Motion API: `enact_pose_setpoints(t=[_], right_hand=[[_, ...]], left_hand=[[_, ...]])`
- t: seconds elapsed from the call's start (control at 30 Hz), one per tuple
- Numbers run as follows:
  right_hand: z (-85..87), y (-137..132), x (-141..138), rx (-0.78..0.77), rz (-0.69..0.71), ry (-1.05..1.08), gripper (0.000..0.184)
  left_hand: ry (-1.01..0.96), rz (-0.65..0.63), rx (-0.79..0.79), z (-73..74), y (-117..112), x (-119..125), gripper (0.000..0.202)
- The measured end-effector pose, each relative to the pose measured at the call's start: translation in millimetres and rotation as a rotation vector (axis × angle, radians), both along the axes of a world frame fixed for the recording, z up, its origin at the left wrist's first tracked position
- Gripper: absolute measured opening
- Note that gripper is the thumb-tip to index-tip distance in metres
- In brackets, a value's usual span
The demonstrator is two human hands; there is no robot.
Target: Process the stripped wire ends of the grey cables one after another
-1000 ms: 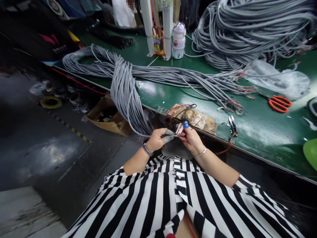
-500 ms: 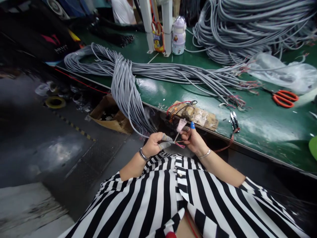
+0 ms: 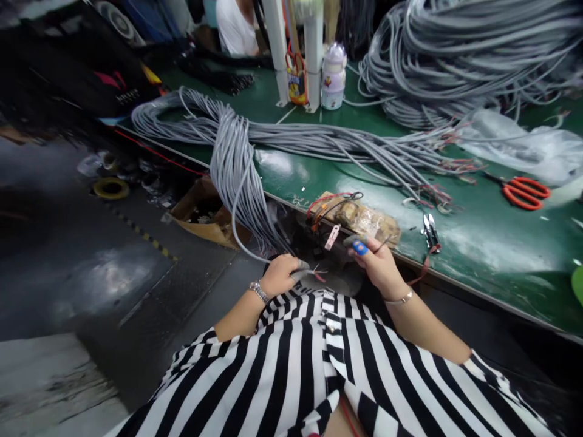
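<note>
Cable (image 3: 253, 255) end stands opened

Fingers of the left hand (image 3: 279, 276) pinch the cable between shirt (image 3: 282, 364) and tabletop (image 3: 483, 261). Its sheath is already off at the tip, coloured wires (image 3: 320, 277) splayed. The right hand (image 3: 379, 266) is apart from it, near the block (image 3: 373, 223), fingers curled; whether they grip anything cannot be told. Cables (image 3: 319, 135) on the tabletop show bared ends too; what is left is unclear.

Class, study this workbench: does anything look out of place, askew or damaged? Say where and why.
One grey cable bundle droops over the edge of the green table near an open carton; it looks odd because other cables lie along the top, though it may be deliberate.
</note>
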State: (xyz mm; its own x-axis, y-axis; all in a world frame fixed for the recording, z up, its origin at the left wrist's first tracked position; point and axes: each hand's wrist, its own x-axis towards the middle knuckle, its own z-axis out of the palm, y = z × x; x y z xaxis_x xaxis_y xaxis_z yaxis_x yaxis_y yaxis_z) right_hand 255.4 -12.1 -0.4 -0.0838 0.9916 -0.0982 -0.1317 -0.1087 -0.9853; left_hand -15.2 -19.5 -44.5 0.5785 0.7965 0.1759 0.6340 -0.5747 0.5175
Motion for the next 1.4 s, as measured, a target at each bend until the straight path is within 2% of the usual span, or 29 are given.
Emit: enact_pose_setpoints(t=[0.07,0.1,0.2,0.3,0.37,0.43,0.57,0.67,0.73,0.83,0.9,0.97,1.07,1.17,1.23,1.3,1.4], right_hand=[[12.7,5,14,0.13,-0.058,-0.128,0.033],[17.9,9,22,0.197,-0.102,-0.184,0.03],[25.6,26,43,0.328,-0.228,-0.304,0.028],[22.3,41,56,0.269,-0.264,-0.338,0.033],[17.6,45,60,0.218,-0.256,-0.334,0.037],[13.8,46,60,0.222,-0.25,-0.321,0.039],[12.0,47,58,0.267,-0.244,-0.319,0.038],[14.8,50,57,0.298,-0.241,-0.382,0.037],[16.8,52,57,0.304,-0.241,-0.416,0.038],[17.3,54,56,0.302,-0.224,-0.42,0.038],[15.7,56,57,0.303,-0.216,-0.42,0.037],[13.8,56,57,0.3,-0.22,-0.43,0.038],[12.9,56,57,0.297,-0.236,-0.432,0.038],[14.1,55,56,0.324,-0.252,-0.421,0.038],[14.1,55,56,0.344,-0.254,-0.421,0.039],[12.5,55,57,0.354,-0.253,-0.425,0.038],[8.6,53,58,0.352,-0.275,-0.403,0.038]], left_hand=[[0.15,0.016,-0.025,-0.5,11,-3,0.012],[0.159,0.013,-0.036,2.2,19,-5,0.015],[-0.004,0.019,-0.04,22.3,53,-5,0.019],[-0.21,0.105,-0.011,51.2,99,5,0.022],[-0.247,0.143,0.005,68.4,138,18,0.025],[-0.137,0.181,0.054,82.2,179,32,0.028],[0.311,0.258,0.193,100.6,252,56,0.04],[0.413,0.193,0.166,106.3,286,74,0.047],[0.464,0.133,0.14,107.8,295,89,0.052],[0.541,0.015,0.088,112.6,293,115,0.06],[0.578,-0.109,0.075,121.1,282,128,0.052],[0.509,-0.195,0.105,134.8,270,130,0.04],[0.111,-0.17,0.12,161.7,252,112,0.034],[-0.469,0.024,0.083,190.4,232,80,0.033],[-0.69,0.124,0.061,208.0,214,64,0.031],[-0.643,0.09,-0.002,222.9,190,58,0.029],[-0.308,-0.152,-0.084,236.3,144,67,0.028]])
